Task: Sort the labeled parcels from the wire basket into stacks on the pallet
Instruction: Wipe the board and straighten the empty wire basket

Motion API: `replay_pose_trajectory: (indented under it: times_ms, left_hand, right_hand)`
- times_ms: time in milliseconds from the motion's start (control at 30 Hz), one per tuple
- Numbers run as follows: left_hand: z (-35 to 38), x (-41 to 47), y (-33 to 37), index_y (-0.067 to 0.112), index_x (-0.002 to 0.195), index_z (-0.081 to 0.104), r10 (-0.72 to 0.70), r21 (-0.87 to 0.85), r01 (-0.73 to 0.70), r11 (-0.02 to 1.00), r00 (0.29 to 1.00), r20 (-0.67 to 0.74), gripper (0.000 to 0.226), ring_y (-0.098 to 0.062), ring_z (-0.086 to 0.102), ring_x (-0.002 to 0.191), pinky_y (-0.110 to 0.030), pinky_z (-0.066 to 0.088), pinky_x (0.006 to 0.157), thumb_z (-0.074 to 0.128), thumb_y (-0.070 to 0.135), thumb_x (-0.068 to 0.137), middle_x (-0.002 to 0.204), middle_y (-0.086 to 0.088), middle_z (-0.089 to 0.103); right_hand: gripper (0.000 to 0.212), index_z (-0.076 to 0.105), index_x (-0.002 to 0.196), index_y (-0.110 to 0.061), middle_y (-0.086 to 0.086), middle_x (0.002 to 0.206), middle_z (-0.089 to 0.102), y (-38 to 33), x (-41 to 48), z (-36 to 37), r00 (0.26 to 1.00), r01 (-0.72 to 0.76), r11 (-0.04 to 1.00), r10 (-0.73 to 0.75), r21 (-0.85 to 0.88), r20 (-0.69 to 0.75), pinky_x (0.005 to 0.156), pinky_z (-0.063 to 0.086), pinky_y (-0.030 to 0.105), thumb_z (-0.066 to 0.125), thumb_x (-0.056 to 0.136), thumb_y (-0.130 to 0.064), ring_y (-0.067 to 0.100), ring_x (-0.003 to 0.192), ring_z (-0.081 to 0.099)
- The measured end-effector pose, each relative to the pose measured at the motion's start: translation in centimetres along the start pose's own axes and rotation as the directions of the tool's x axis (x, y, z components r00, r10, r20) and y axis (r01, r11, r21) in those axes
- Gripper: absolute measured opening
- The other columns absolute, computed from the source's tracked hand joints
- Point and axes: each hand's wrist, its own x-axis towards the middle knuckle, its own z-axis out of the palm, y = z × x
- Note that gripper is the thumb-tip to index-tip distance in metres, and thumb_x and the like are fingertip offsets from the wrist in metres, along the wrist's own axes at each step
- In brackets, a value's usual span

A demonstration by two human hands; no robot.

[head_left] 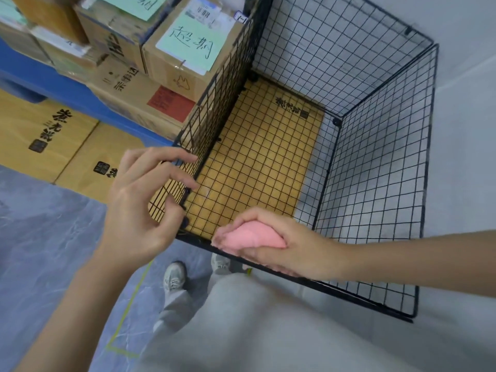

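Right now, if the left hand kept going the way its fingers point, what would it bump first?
Probably the left wall of the black wire-mesh basket; the left hand sits right at its near corner, though depth is unclear.

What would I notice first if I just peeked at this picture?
Probably the big black wire basket filling the middle, with no parcels in it, only a cardboard sheet at its floor. Next, the pink object squeezed in the right hand at the basket's near rim, and the cardboard boxes with green handwritten labels stacked top left.
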Motion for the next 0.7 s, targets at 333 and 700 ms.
replay_pose_trajectory:
  times_ms: [333,700]
  left_hand:
    - [-0.2,0.0,-0.1,0.006,0.081,0.068,-0.003,-0.004,0.003,1.000,1.000,-0.009,0.031,-0.023,0.050,0.100,-0.033,0.037,0.089,0.042,0.009,0.066,0.113,0.000,0.066]
    - [0.0,-0.2,-0.3,0.010,0.080,0.068,-0.006,-0.050,0.004,0.999,0.999,-0.040,0.031,-0.021,0.051,0.101,-0.034,0.036,0.090,0.041,0.008,0.065,0.111,0.002,0.067]
  right_hand:
    - [0.035,0.048,0.123,-0.034,0.000,0.109,0.054,11.8,7.3,1.2,0.941,-0.324,0.906,0.337,-0.273,0.001,0.048,0.050,0.017,0.050,0.100,-0.008,0.000,0.061,0.060]
    - [0.029,0.052,0.110,-0.051,0.021,0.111,0.067,7.2,4.2,0.0,0.894,-0.440,0.886,0.447,-0.144,0.019,0.059,0.055,0.046,0.067,0.092,-0.034,0.040,0.077,0.065]
